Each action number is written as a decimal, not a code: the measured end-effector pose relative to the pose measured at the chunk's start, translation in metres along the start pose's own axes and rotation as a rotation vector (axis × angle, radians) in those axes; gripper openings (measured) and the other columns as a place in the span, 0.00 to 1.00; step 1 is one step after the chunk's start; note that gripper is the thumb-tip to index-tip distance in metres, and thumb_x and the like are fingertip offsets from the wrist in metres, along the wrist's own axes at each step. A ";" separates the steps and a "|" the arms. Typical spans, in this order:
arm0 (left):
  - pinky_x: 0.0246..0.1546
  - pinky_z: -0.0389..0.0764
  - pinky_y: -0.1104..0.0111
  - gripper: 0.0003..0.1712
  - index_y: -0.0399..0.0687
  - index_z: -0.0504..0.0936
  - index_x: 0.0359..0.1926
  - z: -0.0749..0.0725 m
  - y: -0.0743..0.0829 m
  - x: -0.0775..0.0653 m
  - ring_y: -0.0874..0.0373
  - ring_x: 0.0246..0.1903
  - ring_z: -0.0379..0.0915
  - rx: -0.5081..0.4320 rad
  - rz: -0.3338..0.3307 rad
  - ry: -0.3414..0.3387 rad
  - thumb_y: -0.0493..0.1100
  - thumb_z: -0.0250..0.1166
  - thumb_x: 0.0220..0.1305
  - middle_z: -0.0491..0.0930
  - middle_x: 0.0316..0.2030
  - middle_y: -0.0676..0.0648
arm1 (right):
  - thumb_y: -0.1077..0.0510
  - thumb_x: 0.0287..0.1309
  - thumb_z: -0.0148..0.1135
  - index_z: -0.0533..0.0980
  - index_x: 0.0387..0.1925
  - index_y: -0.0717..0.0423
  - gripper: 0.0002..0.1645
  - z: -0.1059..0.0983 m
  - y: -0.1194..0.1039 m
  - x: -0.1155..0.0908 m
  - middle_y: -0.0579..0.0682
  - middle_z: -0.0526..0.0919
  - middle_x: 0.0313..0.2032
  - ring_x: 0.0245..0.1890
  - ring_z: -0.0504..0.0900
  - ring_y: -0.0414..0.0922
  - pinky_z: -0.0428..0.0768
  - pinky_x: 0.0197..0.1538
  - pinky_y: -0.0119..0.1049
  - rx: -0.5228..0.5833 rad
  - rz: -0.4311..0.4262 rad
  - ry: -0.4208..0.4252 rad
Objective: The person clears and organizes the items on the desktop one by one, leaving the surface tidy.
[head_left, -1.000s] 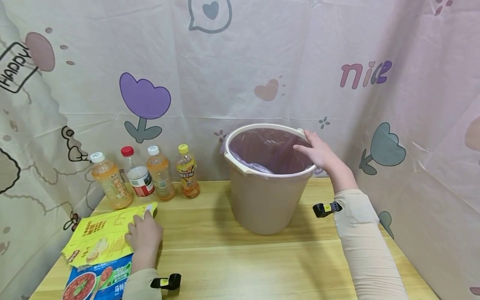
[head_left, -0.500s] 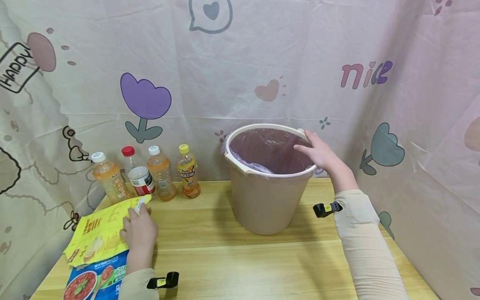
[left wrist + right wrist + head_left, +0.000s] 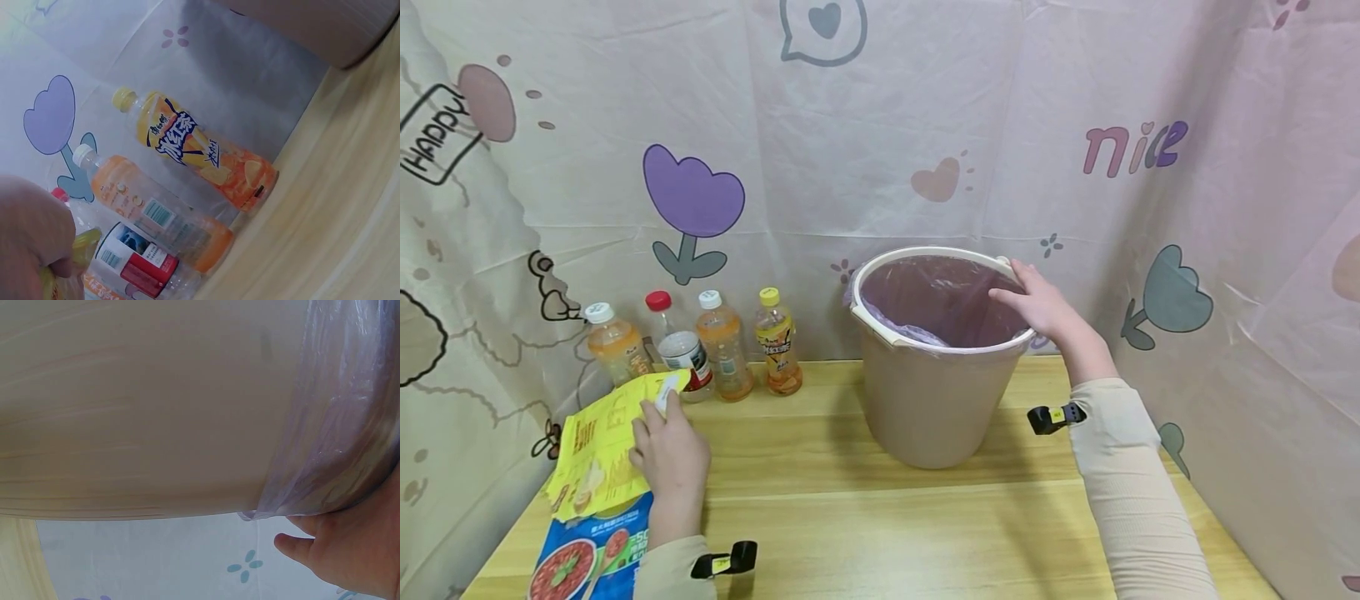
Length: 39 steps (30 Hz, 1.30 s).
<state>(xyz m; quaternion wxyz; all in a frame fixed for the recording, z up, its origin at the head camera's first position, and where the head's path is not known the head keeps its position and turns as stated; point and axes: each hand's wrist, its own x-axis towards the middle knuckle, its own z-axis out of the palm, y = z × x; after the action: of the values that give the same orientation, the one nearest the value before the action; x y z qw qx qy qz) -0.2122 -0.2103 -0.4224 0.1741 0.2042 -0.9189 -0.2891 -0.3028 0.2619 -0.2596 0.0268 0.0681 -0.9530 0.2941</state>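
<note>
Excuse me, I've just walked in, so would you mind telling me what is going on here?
A person's left hand grips a yellow bag near its top corner. In the head view, the bag overlaps a blue bag on the table. The right hand holds the rim of an upright bin with a purple liner; the bottom of the bin is out of sight. Four capped bottles stand outside the bin, near the patterned curtain.

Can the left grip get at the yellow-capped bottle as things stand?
Probably not yet: the left grip holds the yellow bag, though only bare tabletop seems to lie between it and the yellow-capped bottle.
</note>
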 end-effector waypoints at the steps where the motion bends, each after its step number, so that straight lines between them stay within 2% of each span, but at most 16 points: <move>1: 0.60 0.46 0.24 0.33 0.39 0.52 0.74 -0.001 0.001 -0.001 0.22 0.70 0.37 -0.006 0.000 0.007 0.32 0.42 0.69 0.38 0.74 0.26 | 0.36 0.68 0.45 0.38 0.77 0.53 0.50 0.000 0.000 0.000 0.57 0.37 0.78 0.78 0.31 0.58 0.38 0.74 0.64 -0.001 -0.001 -0.001; 13: 0.60 0.48 0.26 0.35 0.43 0.55 0.74 -0.014 0.014 -0.012 0.23 0.70 0.40 -0.011 0.060 0.041 0.31 0.43 0.66 0.43 0.73 0.26 | 0.37 0.68 0.45 0.37 0.77 0.53 0.49 -0.001 -0.002 0.000 0.58 0.36 0.77 0.77 0.31 0.59 0.38 0.74 0.63 -0.010 -0.012 -0.009; 20: 0.59 0.50 0.26 0.35 0.41 0.59 0.72 -0.020 0.024 -0.023 0.22 0.69 0.44 0.011 0.140 0.101 0.29 0.50 0.63 0.48 0.72 0.24 | 0.36 0.68 0.45 0.38 0.77 0.53 0.50 0.000 -0.001 0.000 0.59 0.37 0.77 0.77 0.31 0.60 0.38 0.74 0.64 -0.015 -0.017 -0.007; 25: 0.58 0.52 0.27 0.41 0.39 0.60 0.72 -0.027 0.028 -0.030 0.22 0.69 0.45 0.026 0.172 0.128 0.28 0.61 0.56 0.50 0.71 0.23 | 0.38 0.68 0.46 0.39 0.77 0.57 0.49 0.000 -0.001 0.001 0.60 0.38 0.77 0.77 0.33 0.60 0.38 0.75 0.61 -0.037 -0.033 0.002; 28: 0.59 0.51 0.28 0.49 0.39 0.59 0.72 -0.031 0.028 -0.032 0.23 0.70 0.43 0.035 0.157 0.116 0.31 0.70 0.49 0.49 0.72 0.24 | 0.38 0.68 0.46 0.38 0.77 0.57 0.49 0.000 -0.002 0.001 0.60 0.37 0.77 0.77 0.33 0.61 0.38 0.75 0.61 -0.038 -0.031 -0.001; 32: 0.61 0.49 0.28 0.51 0.39 0.59 0.72 -0.035 0.025 -0.032 0.25 0.71 0.41 0.040 0.130 0.134 0.35 0.75 0.48 0.48 0.72 0.25 | 0.37 0.68 0.46 0.38 0.77 0.57 0.50 0.001 -0.002 0.001 0.61 0.38 0.77 0.77 0.33 0.61 0.38 0.75 0.61 -0.038 -0.032 -0.004; 36: 0.61 0.50 0.28 0.37 0.39 0.64 0.70 -0.036 0.019 -0.030 0.25 0.71 0.43 0.043 0.137 0.197 0.31 0.63 0.58 0.50 0.72 0.25 | 0.39 0.68 0.46 0.38 0.77 0.57 0.49 0.001 -0.002 0.000 0.61 0.37 0.77 0.77 0.32 0.60 0.38 0.75 0.61 -0.036 -0.034 -0.004; 39: 0.62 0.48 0.28 0.32 0.39 0.64 0.70 -0.037 0.015 -0.029 0.25 0.71 0.41 0.051 0.139 0.201 0.28 0.51 0.63 0.49 0.72 0.26 | 0.39 0.68 0.46 0.38 0.77 0.57 0.49 0.001 -0.002 0.000 0.61 0.37 0.77 0.77 0.32 0.60 0.38 0.75 0.61 -0.035 -0.034 -0.003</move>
<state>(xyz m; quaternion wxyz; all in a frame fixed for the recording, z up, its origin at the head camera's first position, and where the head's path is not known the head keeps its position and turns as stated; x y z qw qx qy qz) -0.1754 -0.2022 -0.3904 0.2796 0.1723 -0.9158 -0.2311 -0.3028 0.2603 -0.2592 0.0317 0.0842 -0.9568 0.2766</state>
